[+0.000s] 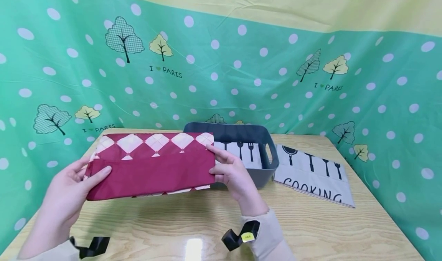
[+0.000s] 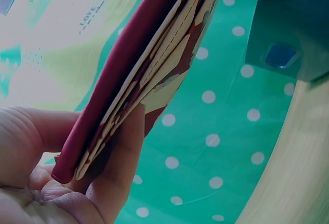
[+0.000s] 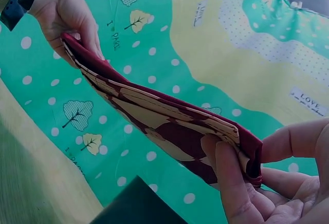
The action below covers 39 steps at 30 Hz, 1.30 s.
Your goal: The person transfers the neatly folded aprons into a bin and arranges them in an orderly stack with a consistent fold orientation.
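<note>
A folded dark red cloth (image 1: pixel 155 172) with a band of white diamonds is stretched between both hands above the table. At its left end, my left hand (image 1: pixel 67 190) pinches it, thumb on the front and fingers behind. The right end is held by my right hand (image 1: pixel 235 174), with fingertips at the edge. In the left wrist view the folded layers (image 2: pixel 154 70) show edge-on between thumb and fingers. From the right wrist, the cloth's patterned underside (image 3: pixel 169 131) is visible. Behind the cloth, partly hidden by it, stands a dark grey-blue basket (image 1: pixel 272 153).
Inside the basket lies a white cloth (image 1: pixel 255 161) printed with black utensils. To its right, a similar folded white cloth (image 1: pixel 314 176) reading "COOKING" lies flat on the wooden table (image 1: pixel 293 222). A green dotted curtain (image 1: pixel 221 88) hangs behind the table and along its sides.
</note>
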Each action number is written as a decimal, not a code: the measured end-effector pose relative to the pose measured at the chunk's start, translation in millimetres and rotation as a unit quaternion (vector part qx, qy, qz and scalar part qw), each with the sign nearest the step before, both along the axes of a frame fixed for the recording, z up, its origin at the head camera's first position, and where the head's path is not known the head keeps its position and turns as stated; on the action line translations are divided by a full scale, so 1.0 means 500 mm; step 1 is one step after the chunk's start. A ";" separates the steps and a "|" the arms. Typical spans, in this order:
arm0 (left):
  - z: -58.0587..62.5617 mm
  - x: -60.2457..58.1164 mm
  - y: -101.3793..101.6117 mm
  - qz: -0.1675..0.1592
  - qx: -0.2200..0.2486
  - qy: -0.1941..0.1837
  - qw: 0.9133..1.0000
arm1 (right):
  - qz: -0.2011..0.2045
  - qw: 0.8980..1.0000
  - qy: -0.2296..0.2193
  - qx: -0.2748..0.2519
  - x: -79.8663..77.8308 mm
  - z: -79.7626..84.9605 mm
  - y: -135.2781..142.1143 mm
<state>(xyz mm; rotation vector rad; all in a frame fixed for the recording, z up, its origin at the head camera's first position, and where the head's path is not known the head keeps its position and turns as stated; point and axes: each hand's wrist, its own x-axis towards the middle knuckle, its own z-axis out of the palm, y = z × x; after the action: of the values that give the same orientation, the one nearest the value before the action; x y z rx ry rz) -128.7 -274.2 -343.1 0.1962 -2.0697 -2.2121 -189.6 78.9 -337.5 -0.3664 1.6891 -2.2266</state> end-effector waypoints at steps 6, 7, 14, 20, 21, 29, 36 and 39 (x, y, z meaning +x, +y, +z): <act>0.002 -0.005 0.012 -0.016 0.043 0.066 0.997 | -0.005 1.000 0.009 0.011 -0.003 0.007 0.017; 0.002 -0.005 0.014 -0.018 0.045 0.075 0.996 | -0.006 1.000 0.013 0.013 -0.003 0.008 0.019; 0.006 -0.005 0.030 -0.027 0.035 0.093 0.995 | -0.026 0.999 0.023 0.018 -0.006 0.014 0.032; 0.014 -0.004 0.045 -0.035 0.016 0.089 0.995 | -0.045 0.999 0.019 0.005 -0.010 0.018 0.043; 0.014 -0.005 0.047 -0.038 0.017 0.090 0.995 | -0.048 0.999 0.019 0.002 -0.011 0.019 0.045; 0.016 -0.015 0.066 -0.058 0.022 0.081 0.995 | -0.085 0.996 0.017 -0.014 -0.014 0.024 0.058; 0.021 -0.023 0.085 -0.052 0.031 0.086 0.994 | -0.113 0.993 0.006 -0.034 -0.013 0.028 0.063; 0.023 -0.026 0.094 -0.048 0.037 0.087 0.994 | -0.122 0.991 0.006 -0.046 -0.013 0.028 0.066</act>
<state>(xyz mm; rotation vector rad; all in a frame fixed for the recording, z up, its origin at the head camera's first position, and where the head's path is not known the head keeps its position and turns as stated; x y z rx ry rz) -141.6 -227.2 -331.8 -0.0884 -1.9465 -2.2708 -196.3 112.2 -323.8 -0.2042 1.7210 -2.4878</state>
